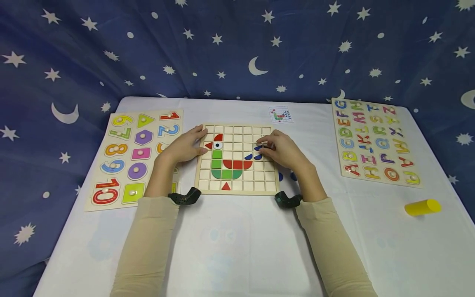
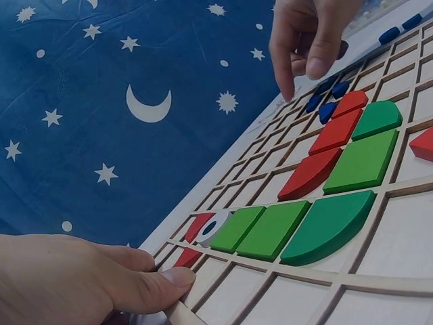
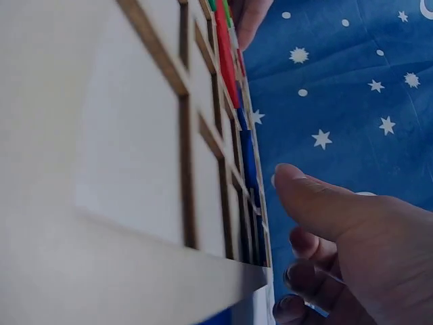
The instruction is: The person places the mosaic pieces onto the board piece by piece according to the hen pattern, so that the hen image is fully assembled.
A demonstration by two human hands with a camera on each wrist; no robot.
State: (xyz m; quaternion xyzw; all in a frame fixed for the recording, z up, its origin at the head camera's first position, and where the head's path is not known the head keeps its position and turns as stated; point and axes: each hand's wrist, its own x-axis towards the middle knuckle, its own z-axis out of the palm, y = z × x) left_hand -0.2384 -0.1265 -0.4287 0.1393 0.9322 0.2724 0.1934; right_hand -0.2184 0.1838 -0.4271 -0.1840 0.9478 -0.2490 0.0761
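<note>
A wooden grid board lies in the middle of the table with coloured pieces forming a bird. My left hand rests at its upper left, with thumb and fingertips touching the frame beside the red triangle and the white eye piece. Over the right columns is my right hand, its fingertips close by a blue half-round piece. In the right wrist view its thumb and loosely bent fingers stand apart, with nothing seen between them. Other blue pieces lie just left of that hand.
Two loose blue pieces lie off the board's right side. A picture card is behind the board. A number puzzle stands left, a letter puzzle right. A yellow cylinder lies at the right.
</note>
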